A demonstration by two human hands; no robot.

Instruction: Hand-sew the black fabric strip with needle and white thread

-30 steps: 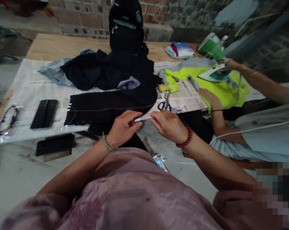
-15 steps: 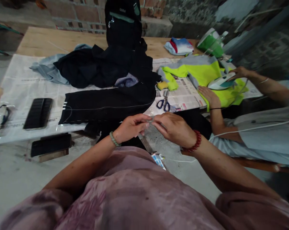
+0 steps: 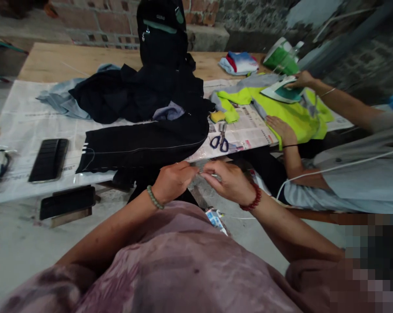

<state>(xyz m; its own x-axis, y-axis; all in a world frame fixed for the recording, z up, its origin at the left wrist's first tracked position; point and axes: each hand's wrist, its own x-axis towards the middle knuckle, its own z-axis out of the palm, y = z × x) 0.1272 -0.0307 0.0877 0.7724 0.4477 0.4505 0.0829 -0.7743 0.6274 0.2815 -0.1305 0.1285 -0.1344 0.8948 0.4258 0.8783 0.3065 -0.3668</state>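
Observation:
My left hand (image 3: 177,179) and my right hand (image 3: 228,180) meet fingertip to fingertip just off the table's near edge. Both are closed in a pinch, and what lies between the fingers is too small to name. Beyond my left hand lies a black trouser leg (image 3: 141,145) with a pale line of thread along it and white stripes at its end. Scissors (image 3: 220,140) with dark blue handles rest on the newspaper, a little past my right hand.
A co-worker's hand (image 3: 303,80) holds an iron (image 3: 283,90) on a yellow-green garment (image 3: 283,115). Dark clothes (image 3: 118,93), a black backpack (image 3: 162,34), and a black phone case or wallet (image 3: 48,160) are on the table. A second dark phone-like object (image 3: 68,202) sits below the edge.
My fingertips have drawn slightly apart and my left fingers have curled in more. The co-worker's iron has slid up and left over the yellow-green garment. The view has shifted a little.

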